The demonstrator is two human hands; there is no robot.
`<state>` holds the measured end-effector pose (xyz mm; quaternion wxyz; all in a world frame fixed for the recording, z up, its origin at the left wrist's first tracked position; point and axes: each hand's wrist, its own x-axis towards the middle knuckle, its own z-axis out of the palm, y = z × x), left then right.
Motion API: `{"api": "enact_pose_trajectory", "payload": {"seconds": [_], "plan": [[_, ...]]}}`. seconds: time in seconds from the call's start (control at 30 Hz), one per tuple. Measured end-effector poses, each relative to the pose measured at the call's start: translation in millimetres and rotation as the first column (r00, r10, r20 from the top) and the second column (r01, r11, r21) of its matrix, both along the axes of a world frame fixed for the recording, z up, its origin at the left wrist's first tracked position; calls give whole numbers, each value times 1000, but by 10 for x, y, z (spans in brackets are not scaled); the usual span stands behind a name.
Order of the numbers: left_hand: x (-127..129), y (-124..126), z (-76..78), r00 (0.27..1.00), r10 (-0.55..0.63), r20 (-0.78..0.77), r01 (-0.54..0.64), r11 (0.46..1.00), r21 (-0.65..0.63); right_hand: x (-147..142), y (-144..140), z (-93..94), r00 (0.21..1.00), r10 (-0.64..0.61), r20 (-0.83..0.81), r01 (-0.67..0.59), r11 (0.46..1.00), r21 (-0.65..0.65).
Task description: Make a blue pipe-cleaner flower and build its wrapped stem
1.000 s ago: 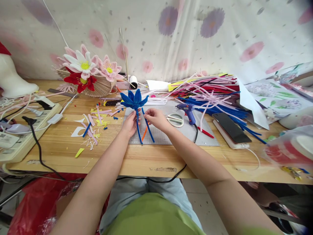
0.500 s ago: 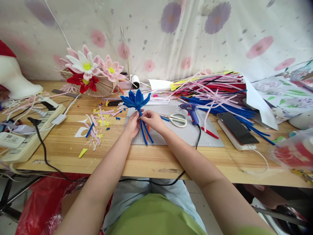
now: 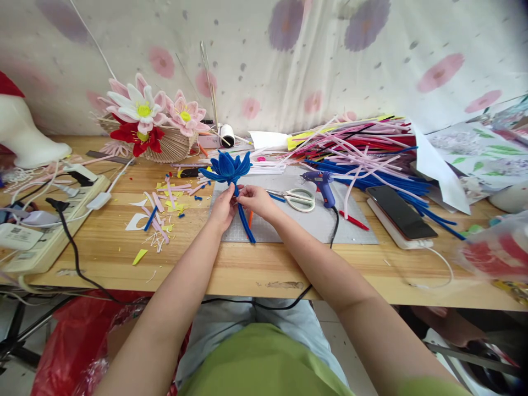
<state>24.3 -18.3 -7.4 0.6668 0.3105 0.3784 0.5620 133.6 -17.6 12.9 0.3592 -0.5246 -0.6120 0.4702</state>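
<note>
A blue pipe-cleaner flower (image 3: 227,168) stands upright over the left side of the grey cutting mat (image 3: 280,231), its petals spread at the top. My left hand (image 3: 223,208) is closed round its stem just below the petals. From the right, my right hand (image 3: 256,200) pinches the blue stems at about the same height. The blue stem ends (image 3: 246,226) hang down below my fingers. Scissors (image 3: 300,199) with pale handles lie on the mat to the right of my hands. Beyond them is a purple glue gun (image 3: 322,184).
Pipe-cleaner bundles (image 3: 363,143) lie at the back right, near a phone (image 3: 401,212). Coloured scraps (image 3: 165,206) litter the wood left of the mat. Finished flowers (image 3: 144,110) and a power strip (image 3: 61,220) stand farther left. The glue gun's black cord (image 3: 303,297) crosses the front edge.
The blue flower has turned and tilted slightly leftward in my hands. The hanging stem ends, spread apart before, now lie close together. Both hands keep nearly the same place.
</note>
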Motion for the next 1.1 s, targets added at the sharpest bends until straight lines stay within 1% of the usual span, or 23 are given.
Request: {"api": "enact_pose_trajectory", "payload": {"seconds": [0.17, 0.37, 0.5, 0.6, 0.83, 0.97, 1.1], "plan": [[13, 22, -45, 1000, 19, -23, -19, 1000, 11, 1, 8, -11, 1000, -6, 26, 6, 1000, 4], [23, 49, -95, 997, 47, -54, -44, 998, 44, -4, 9, -35, 1000, -5, -5, 5, 1000, -5], [32, 47, -100, 996, 64, -59, -60, 996, 68, -12, 5, -57, 999, -43, -14, 43, 999, 13], [24, 44, -87, 996, 72, -57, -68, 996, 59, -14, 25, -104, 998, -66, -23, 66, 997, 40], [5, 5, 21, 1000, 7, -22, -8, 1000, -30, -15, 72, -190, 993, -73, -96, 79, 995, 63], [24, -28, 64, 999, 8, -41, -9, 1000, -20, -13, 83, -218, 990, -88, -109, 97, 992, 83], [44, -26, 43, 998, 32, -61, -30, 999, 24, -9, 75, -211, 988, -85, -133, 94, 993, 66]]}}
